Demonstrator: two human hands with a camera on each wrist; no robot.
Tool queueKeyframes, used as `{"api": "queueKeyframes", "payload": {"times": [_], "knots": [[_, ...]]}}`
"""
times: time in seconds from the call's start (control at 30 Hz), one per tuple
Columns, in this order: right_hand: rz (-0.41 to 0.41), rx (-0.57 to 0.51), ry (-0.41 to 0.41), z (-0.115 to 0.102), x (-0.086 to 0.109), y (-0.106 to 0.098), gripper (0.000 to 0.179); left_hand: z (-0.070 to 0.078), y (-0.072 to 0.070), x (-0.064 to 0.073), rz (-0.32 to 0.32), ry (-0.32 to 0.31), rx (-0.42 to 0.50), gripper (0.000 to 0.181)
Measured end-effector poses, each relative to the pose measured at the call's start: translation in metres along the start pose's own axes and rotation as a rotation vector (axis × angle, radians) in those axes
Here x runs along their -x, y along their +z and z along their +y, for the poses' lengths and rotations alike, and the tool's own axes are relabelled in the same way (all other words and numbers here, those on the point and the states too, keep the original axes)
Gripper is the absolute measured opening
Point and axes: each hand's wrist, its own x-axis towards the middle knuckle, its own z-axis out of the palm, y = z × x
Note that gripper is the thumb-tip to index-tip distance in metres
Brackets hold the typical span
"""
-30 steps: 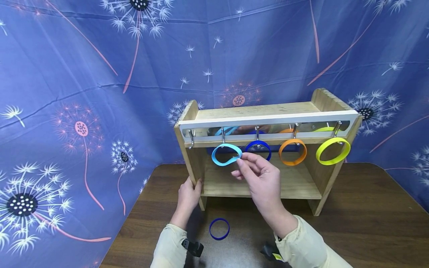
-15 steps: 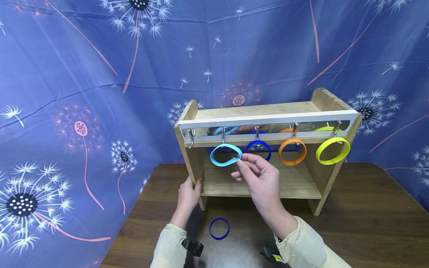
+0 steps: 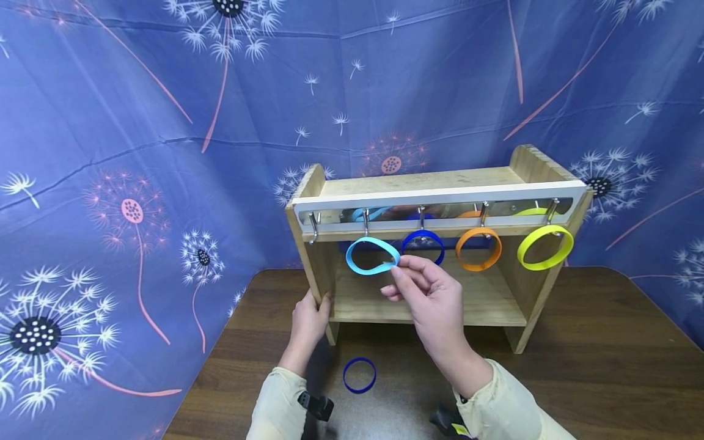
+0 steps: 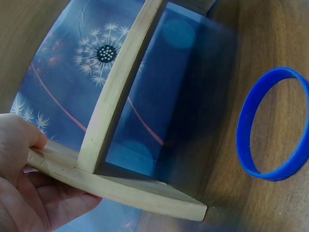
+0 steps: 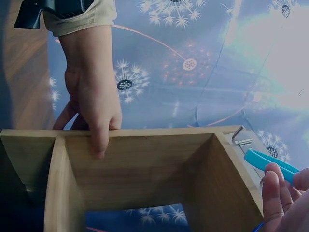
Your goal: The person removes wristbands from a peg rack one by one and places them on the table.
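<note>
A dark wood-grain worktop [image 3: 605, 330] fills the lower part of the frame, and behind it, across the top and down the left side, hangs a blue cloth [image 3: 220, 110] printed with white and pink dandelions. A pale wooden shelf [image 3: 440, 308] stands right of centre, its front rail [image 3: 440, 195] lined with metal hooks [image 3: 314, 228]. From them hang a dark blue band [image 3: 422, 233], an orange band [image 3: 478, 267] and a yellow band [image 3: 541, 267], towards the right; a loose blue band [image 3: 360, 391] lies at bottom centre.

The light-blue band [image 3: 368, 271] is near the middle of the frame, just under the second hook from the left, pulled into a teardrop; I can't tell from here whether it's on that hook.

The right hand [image 3: 434, 299] reaches up from lower right, thumb and fingertips pinching the band's right end. The left hand [image 3: 310, 318], left of centre, grips the shelf's side panel, thumb on the inner face.
</note>
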Motion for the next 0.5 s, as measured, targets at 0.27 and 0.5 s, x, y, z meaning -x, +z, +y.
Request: {"api": "queueKeyframes", "payload": {"times": [0.27, 0.5], "knots": [[-0.014, -0.026, -0.015, -0.0054, 0.0015, 0.0001, 0.019, -0.0015, 0.0008, 0.0004, 0.010, 0.016, -0.011, 0.015], [-0.017, -0.022, -0.004, -0.0066, 0.0045, -0.0019, 0.019, -0.0012, 0.0007, 0.0003, 0.015, 0.013, -0.011, 0.016]]}}
